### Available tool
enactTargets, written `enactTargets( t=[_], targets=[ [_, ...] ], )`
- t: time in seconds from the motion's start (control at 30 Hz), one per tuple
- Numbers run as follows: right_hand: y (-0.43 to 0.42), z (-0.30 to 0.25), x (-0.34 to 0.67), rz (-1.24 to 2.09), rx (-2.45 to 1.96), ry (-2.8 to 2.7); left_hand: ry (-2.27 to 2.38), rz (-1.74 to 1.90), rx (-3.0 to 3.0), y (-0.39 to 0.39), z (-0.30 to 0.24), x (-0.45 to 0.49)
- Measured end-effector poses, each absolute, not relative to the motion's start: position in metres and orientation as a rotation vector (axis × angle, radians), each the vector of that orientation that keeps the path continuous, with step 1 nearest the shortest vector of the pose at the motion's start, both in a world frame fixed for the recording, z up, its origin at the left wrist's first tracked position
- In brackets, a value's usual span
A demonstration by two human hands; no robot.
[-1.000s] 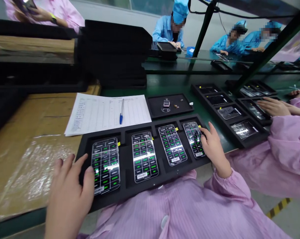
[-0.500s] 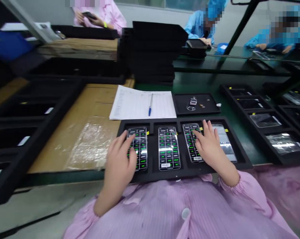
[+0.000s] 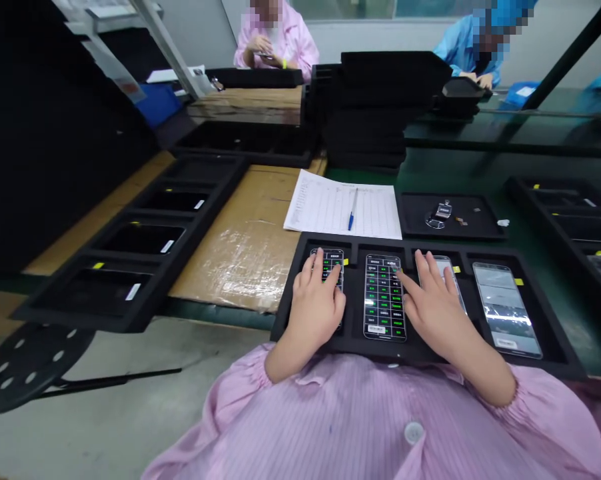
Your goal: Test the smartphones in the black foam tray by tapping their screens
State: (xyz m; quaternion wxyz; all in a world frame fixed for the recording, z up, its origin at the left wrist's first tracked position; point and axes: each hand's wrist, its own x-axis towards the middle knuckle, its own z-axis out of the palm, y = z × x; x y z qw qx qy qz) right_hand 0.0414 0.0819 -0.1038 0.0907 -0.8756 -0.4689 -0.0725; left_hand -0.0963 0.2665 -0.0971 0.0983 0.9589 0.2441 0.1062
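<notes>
A black foam tray (image 3: 352, 327) in front of me holds several phones in separate slots. My left hand (image 3: 314, 303) lies spread over the leftmost phone (image 3: 336, 256), fingers on its screen, covering much of a grid with green text. The second phone (image 3: 384, 300) shows the same kind of grid in full. My right hand (image 3: 438, 303) is open, its index finger at that phone's upper right edge. Its other fingers lie over the third phone (image 3: 461, 293), whose visible screen is pale. A pale grey screen shows on the rightmost phone (image 3: 508, 310).
Behind the tray lie a printed sheet (image 3: 325, 203) with a blue pen (image 3: 353, 210) and a small black tray (image 3: 473, 217) with a metal-and-clear trinket. Other phone trays flank me left (image 3: 145, 267) and right (image 3: 560, 207). Black trays (image 3: 365, 113) are stacked behind; co-workers sit beyond.
The view has turned left. My right hand has moved left from the third phone's screen to the second phone. The third phone's green grid has given way to a pale screen.
</notes>
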Motion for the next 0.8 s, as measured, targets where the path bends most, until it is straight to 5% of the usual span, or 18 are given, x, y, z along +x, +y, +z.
enactTargets(
  t=[0.8],
  targets=[
    [0.08, -0.105, 0.034, 0.031, -2.268, -1.434, 0.861, 0.41, 2.831, 0.285, -0.101, -0.1]
  ],
)
